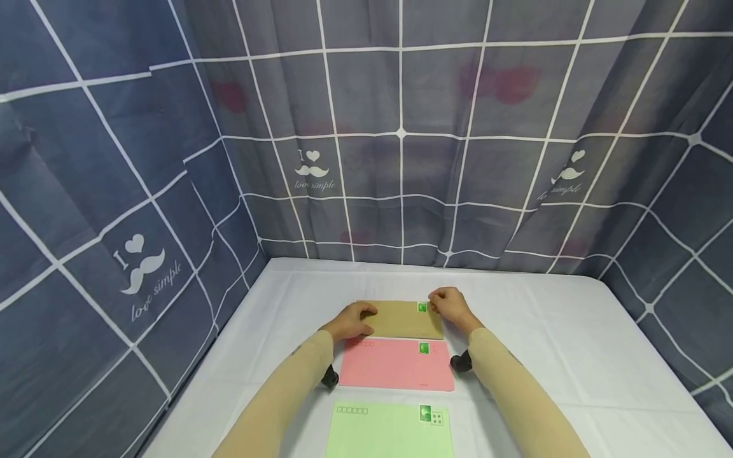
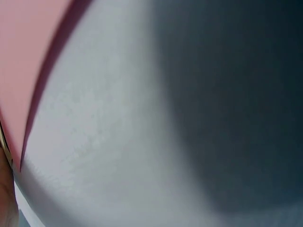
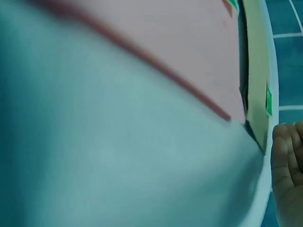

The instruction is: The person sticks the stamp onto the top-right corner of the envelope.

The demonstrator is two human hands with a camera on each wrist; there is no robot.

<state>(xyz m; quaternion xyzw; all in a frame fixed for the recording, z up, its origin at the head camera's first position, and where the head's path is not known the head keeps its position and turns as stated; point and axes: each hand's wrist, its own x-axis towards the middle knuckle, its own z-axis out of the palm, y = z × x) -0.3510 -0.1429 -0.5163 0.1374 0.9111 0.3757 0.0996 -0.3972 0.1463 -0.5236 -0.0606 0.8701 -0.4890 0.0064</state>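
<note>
A brown envelope [image 1: 401, 320] with a green stamp [image 1: 422, 306] near its upper right corner lies flat on the white table. My left hand [image 1: 350, 321] rests at its left end, thumb and forefinger spread apart over the paper. At the upper right corner is my right hand [image 1: 452, 306], its fingers bent and close together beside the stamp. Whether those fingertips pinch anything is hidden. In the right wrist view, the right hand [image 3: 288, 165] appears just past the end of the brown envelope [image 3: 257, 71].
Nearer than the brown envelope lie a pink envelope [image 1: 395, 366] and a light green envelope [image 1: 389, 432], each stamped at upper right. White cloth covers the table [image 1: 544, 343]. Dark checked curtains [image 1: 366, 159] stand behind and at both sides.
</note>
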